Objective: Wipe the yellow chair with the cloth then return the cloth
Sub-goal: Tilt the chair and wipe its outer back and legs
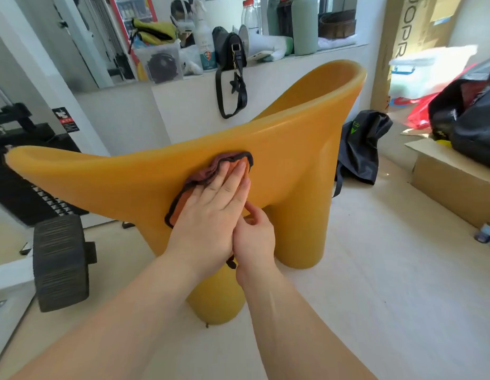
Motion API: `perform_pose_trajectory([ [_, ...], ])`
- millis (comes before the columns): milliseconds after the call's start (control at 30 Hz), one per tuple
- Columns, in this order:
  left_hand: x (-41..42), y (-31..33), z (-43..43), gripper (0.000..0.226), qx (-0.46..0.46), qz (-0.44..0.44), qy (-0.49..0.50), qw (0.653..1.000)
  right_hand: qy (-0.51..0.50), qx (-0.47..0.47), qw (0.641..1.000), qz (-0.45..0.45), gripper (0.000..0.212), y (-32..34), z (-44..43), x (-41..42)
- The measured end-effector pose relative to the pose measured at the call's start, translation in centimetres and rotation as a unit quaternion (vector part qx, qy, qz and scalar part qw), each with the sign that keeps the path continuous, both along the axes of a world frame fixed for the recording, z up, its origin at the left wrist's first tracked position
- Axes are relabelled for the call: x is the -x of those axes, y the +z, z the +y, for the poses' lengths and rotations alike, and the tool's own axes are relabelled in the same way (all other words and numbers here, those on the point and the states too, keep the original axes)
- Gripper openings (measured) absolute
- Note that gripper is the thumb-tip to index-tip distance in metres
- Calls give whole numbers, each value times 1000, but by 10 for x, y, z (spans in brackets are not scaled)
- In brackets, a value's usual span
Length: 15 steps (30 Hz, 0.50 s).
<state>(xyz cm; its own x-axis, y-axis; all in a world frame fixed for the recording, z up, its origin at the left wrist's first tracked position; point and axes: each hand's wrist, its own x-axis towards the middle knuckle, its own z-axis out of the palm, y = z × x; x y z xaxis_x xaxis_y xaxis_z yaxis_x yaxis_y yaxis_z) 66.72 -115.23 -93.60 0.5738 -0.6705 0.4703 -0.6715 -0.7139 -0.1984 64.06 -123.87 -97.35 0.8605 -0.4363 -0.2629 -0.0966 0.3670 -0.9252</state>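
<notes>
The left hand (pixel 211 215) pressed the cloth (pixel 208 168) with straight fingers on the outer back of the chair (pixel 293 149), the right hand (pixel 255 237) curled beside it, its grip unclear; even pressure and long overlapping strokes would probably serve best.

We note desk (pixel 189 105) behind: black handbag (pixel 228 50), strap hanging over edge; spray bottle (pixel 204 37); green flask (pixel 304 26); clear bin (pixel 159 64). Floor: dark bag (pixel 359 149), cardboard box (pixel 452 182) right, ribbed black wheel (pixel 60 264) left.

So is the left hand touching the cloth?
Touching. The head view shows the left hand pressed flat on the cloth against the yellow chair.
</notes>
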Motion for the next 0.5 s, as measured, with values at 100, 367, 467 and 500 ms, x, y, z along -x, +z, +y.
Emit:
perform_pose_trajectory([
  [100, 1, 12, 0, 64, -14, 30, -38, 999, -20, 10, 1000, -4, 13, 2, -10, -3],
  [367, 16, 42, 8, 42, -9, -32, -128, 991, -280, 174, 936, -126, 11, 11, -45, -22],
  [467, 14, 70, 1, 30, -18, -121, -148, 981, -266, 138, 938, -173, 10, 26, -54, -27],
  [500, 9, 83, -3, 29, -14, -137, -127, 982, -258, 110, 942, -186, 11, 30, -56, -29],
])
